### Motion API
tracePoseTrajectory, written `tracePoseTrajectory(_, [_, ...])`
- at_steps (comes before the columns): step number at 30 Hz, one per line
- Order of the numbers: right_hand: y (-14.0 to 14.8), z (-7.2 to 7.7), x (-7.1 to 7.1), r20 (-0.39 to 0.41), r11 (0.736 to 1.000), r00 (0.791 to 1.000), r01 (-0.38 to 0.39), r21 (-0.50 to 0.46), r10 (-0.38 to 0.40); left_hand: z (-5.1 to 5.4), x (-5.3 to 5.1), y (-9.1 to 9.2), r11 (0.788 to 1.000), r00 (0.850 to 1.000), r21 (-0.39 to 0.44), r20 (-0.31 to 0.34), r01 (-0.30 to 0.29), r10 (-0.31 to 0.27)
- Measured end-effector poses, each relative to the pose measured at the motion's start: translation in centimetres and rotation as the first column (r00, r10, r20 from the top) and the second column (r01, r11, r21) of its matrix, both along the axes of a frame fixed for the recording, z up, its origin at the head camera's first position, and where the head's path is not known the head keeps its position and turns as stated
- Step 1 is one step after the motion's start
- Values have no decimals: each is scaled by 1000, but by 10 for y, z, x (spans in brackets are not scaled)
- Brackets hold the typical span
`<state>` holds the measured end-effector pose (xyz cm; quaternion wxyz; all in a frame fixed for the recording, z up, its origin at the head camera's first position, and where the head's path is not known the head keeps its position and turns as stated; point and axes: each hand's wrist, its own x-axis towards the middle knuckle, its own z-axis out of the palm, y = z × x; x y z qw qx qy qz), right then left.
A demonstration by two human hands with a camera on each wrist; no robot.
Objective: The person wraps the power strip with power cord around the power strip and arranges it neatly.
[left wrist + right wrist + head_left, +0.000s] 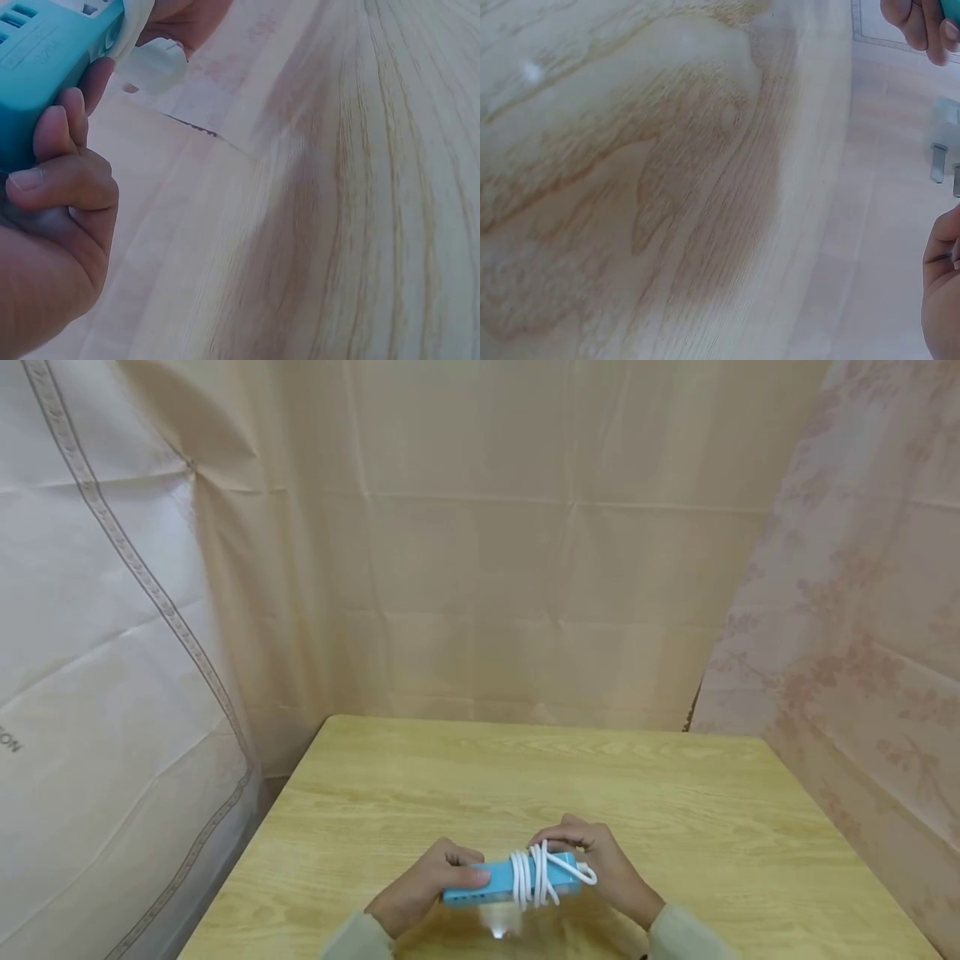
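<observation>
A light-blue power strip [498,878] is held above the table, its white cord [542,872] wound round the middle and looping at the right end. My left hand [435,881] grips the strip's left end, thumb on top; in the left wrist view the fingers of the left hand [71,187] curl beneath the socketed body [37,71]. At the far side, my right hand [596,856] has bent fingers pinching the cord near its top turns; its thumb is hidden. A whitish plug [498,920] hangs below, blurred; the right wrist view shows its metal prongs [938,163].
A wood-grain table [420,777] lies under both hands. Beige cloth [465,568] hangs behind its far edge. A white sheet [97,652] is at the left, and a pink-flowered sheet [862,652] hangs along the right side.
</observation>
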<state>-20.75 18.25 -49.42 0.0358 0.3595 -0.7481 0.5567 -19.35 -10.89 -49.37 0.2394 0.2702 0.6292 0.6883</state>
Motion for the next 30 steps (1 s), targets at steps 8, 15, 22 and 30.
tracePoseTrajectory(8, [-2,4,-4,82,998,996,40,-57,-35,5,-6,3,998,990,-4,132,-59,59])
tracePoseTrajectory(15, [2,1,-7,79,998,996,51,-24,-49,8,-9,6,991,976,-67,178,-113,123])
tracePoseTrajectory(22, [18,-2,-12,208,986,975,46,163,-80,1,-16,8,964,946,-181,229,-192,231])
tracePoseTrajectory(30, [22,-6,-11,174,934,979,41,354,-109,-5,-25,7,945,949,-265,193,-193,248])
